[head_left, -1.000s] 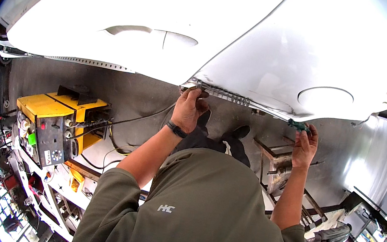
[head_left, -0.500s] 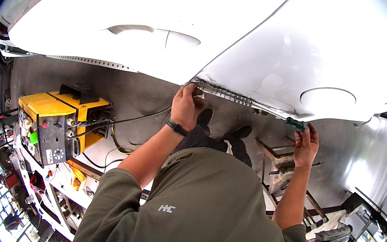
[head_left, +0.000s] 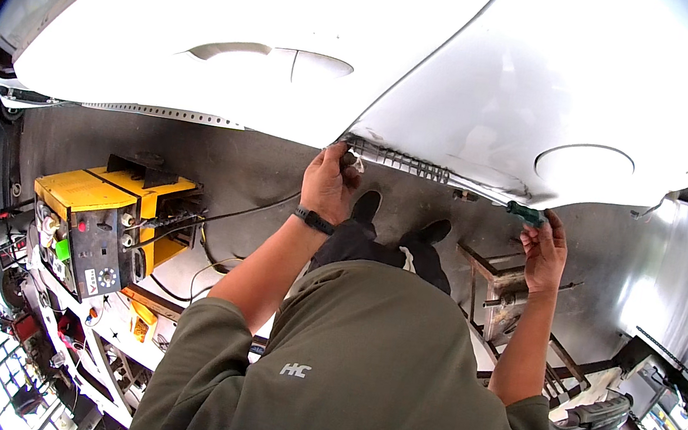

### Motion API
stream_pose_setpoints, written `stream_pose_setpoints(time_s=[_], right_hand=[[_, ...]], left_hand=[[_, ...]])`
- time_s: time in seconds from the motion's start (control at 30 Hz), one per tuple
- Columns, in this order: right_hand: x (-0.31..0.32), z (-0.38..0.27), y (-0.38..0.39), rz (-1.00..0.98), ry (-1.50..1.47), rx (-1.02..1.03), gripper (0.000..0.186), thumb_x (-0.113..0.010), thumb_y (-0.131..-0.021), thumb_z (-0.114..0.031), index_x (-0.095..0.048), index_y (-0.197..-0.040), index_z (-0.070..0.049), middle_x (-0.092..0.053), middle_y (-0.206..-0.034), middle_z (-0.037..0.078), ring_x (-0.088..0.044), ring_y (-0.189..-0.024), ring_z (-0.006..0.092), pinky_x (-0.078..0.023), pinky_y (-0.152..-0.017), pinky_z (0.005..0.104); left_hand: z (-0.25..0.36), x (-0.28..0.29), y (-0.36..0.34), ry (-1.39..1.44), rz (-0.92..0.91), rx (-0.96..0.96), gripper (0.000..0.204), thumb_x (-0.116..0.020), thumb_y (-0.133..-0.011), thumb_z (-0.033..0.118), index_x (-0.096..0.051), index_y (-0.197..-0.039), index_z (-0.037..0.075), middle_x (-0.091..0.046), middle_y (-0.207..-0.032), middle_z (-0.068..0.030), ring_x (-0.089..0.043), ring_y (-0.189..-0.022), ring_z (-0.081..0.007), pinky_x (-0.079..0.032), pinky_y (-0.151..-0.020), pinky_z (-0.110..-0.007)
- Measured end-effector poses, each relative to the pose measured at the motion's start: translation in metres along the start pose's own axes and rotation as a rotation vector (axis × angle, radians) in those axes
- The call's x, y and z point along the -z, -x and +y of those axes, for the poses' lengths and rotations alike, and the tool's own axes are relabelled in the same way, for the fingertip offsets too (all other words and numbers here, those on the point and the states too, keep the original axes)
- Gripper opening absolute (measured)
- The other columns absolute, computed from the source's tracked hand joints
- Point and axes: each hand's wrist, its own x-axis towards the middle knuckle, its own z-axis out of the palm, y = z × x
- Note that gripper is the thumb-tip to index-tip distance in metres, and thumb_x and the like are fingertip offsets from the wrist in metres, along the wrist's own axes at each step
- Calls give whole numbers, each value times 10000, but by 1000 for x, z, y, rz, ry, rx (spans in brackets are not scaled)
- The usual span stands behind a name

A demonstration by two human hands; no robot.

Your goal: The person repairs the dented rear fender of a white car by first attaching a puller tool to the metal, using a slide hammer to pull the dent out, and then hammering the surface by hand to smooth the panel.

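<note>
This is a car body workshop: a white car (head_left: 429,113) with a door handle (head_left: 322,69) and round fuel flap (head_left: 584,163) fills the upper frame; a yellow control-panel machine (head_left: 83,192) stands at left.

Row of metal loops (head_left: 408,166) taken as landmark, set along the lower edge of the car body (head_left: 463,117). Left hand (head_left: 328,185) is placed at its left end. Handled rod (head_left: 525,213) is held in right hand (head_left: 544,243), past its right end. Above it on the body: door handle (head_left: 281,65) leftward, fuel flap (head_left: 584,163) rightward. Below it: welding machine (head_left: 98,242) left, stand (head_left: 503,286) right.
</note>
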Motion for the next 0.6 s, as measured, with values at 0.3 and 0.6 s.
stream_pose_setpoints(time_s=[0.3, 0.6], right_hand=[[-4, 0, 5, 5, -14, -14, 375, -631, -1084, -159, -559, -1425, -21, -769, -1059, 90, -764, -962, 171, -624, -849, 321], [12, 31, 18, 67, -7, -119, 371, -615, -1103, -238, -566, -1416, -46, -748, -1184, 90, -749, -932, 172, -605, -822, 329]], left_hand=[[-6, -4, -4, -3, 2, 12, 138, -683, -1027, 248, -649, -990, 120, -596, -807, 18, -563, -677, -133, -486, -631, -328], [3, 7, -8, 28, -10, -8, 162, -624, -1051, 280, -634, -1005, 124, -591, -800, 15, -561, -683, -135, -468, -626, -333]])
